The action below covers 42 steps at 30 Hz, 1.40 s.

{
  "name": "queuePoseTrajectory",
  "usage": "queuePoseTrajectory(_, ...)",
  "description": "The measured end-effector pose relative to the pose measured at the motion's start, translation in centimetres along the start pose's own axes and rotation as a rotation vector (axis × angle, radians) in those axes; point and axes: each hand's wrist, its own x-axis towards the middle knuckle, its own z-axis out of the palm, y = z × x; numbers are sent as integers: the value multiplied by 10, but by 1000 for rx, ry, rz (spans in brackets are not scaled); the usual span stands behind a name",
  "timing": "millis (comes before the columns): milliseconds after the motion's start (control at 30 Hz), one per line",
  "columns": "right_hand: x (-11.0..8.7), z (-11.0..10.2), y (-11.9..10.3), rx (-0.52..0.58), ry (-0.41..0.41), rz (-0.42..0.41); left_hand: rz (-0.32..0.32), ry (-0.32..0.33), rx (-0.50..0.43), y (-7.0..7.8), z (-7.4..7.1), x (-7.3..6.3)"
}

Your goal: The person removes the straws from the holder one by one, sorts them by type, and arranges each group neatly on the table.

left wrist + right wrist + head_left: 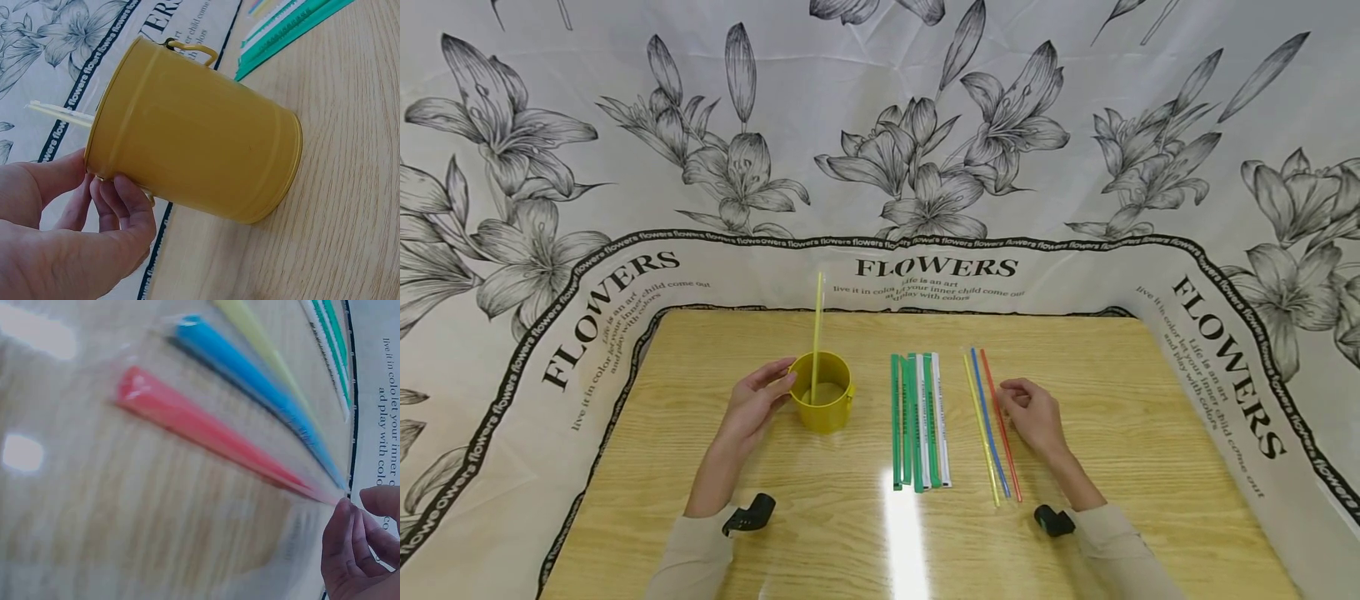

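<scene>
With fingers and thumb, my left hand (pixel 762 402) grips the yellow metal bucket (pixel 825 417) at its left rim. Inside it a yellow drinking straw (pixel 817 333) stands upright, its top far above the rim. In the left wrist view the bucket (pixel 200 131) shows a small side handle (pixel 197 50). On the right, my right hand (pixel 1032 414) has bent fingers, the fingertips right at the upper part of a red straw (pixel 1004 429). Its thumb is apart from the fingers in the right wrist view. Alongside lie a blue straw (pixel 989 425) and a yellow straw (pixel 982 433), in clear wrappers.
Several slim green and white wrapped sticks (pixel 917 425) lie side by side between bucket and straws. The wooden table (pixel 865 533) ends at the back against a white flower-printed cloth (pixel 760 275). Black wrist devices (pixel 1052 521) sit at both sleeves.
</scene>
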Motion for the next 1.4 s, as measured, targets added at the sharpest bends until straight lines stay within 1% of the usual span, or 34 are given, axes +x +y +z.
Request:
queuePoseTrajectory(200, 4, -2, -15, 9, -1, -41, -1, 2, -12, 0, -1, -1)
queuePoseTrajectory(300, 8, -3, -21, 25, -9, -45, -1, 6, -10, -1, -2, 0)
queuePoseTrajectory(600, 18, -4, -36, -8, -14, -92, -11, 9, -7, 0, -1, -2)
queuePoseTrajectory(833, 25, -5, -52, 27, -5, -116, -14, 4, -7, -1, 0, -1)
queuePoseTrajectory(1000, 29, -1, -61, 57, -14, -125, -14, 7, 1, -1, 0, -1)
queuePoseTrajectory(1267, 35, 8, -78, 89, -21, -114, -13, 2, 0, 1, 1, -1)
queuePoseTrajectory(1400, 37, 11, -88, 109, -28, -127, -15, 6, -3, 0, 1, 0)
